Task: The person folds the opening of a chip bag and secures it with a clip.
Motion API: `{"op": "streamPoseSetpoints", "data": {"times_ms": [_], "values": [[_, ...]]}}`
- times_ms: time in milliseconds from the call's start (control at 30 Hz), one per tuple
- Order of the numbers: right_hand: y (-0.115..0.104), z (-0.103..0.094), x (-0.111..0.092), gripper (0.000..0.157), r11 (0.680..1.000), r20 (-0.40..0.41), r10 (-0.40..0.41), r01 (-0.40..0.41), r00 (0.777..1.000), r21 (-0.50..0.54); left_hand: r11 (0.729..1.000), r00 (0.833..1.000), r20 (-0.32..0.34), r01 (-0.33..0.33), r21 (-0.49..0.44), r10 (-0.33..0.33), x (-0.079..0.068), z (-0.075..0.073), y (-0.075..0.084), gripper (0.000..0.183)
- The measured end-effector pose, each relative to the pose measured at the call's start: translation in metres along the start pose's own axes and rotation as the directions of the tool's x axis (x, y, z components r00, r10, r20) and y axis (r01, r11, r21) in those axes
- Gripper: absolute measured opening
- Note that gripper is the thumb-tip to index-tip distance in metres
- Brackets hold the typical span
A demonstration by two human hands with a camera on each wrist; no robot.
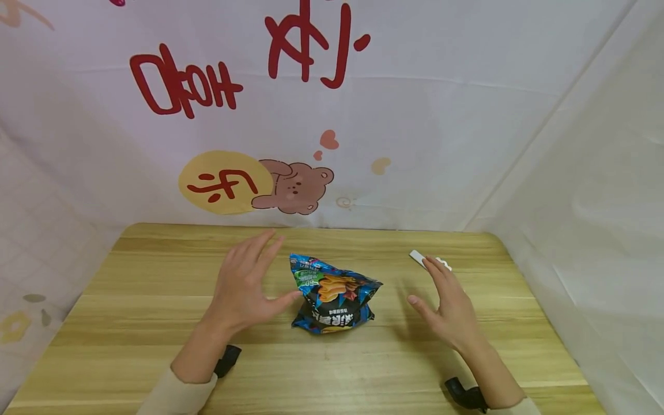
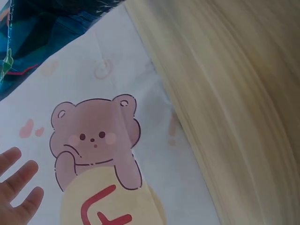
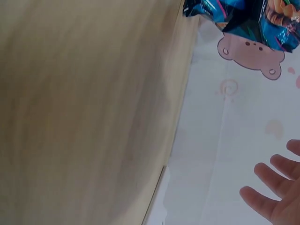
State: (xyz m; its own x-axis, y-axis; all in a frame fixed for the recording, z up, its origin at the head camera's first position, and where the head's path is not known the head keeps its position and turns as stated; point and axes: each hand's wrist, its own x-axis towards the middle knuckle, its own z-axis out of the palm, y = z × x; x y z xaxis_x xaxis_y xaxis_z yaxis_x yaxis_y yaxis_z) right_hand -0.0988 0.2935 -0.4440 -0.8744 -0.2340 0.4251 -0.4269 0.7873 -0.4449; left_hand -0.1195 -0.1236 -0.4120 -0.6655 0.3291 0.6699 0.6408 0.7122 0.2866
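Left hand [image 1: 245, 287] and right hand [image 1: 454, 314], both empty and relaxed, flank a snack bag [image 1: 336, 297] probably best pressed gently, evenly.

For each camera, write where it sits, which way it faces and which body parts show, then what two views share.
Head: on the head, facing forward and down at the table and snack bag; left hand, right hand and forearms show.
Left wrist: facing the backdrop's printed bear; left fingers show.
Right wrist: facing table and backdrop; right fingers show.
Both wrist views share the bag and bear, upside down in the right.
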Motion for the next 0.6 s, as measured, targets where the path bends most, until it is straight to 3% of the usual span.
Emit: {"op": "streamPoseSetpoints", "data": {"times_ms": [400,600], "values": [[-0.016,0.015,0.000,0.075,0.999,0.015,-0.019,0.018,1.000,0.049,0.996,0.994,-0.074,-0.087,-0.013,0.086,0.012,0.010,0.013,0.086],[-0.024,0.017,0.001,0.072,0.996,0.006,-0.026,0.026,1.000,0.081,0.996,0.996,-0.044,-0.084,-0.014,0.083,0.018,0.013,0.019,0.082]]}}
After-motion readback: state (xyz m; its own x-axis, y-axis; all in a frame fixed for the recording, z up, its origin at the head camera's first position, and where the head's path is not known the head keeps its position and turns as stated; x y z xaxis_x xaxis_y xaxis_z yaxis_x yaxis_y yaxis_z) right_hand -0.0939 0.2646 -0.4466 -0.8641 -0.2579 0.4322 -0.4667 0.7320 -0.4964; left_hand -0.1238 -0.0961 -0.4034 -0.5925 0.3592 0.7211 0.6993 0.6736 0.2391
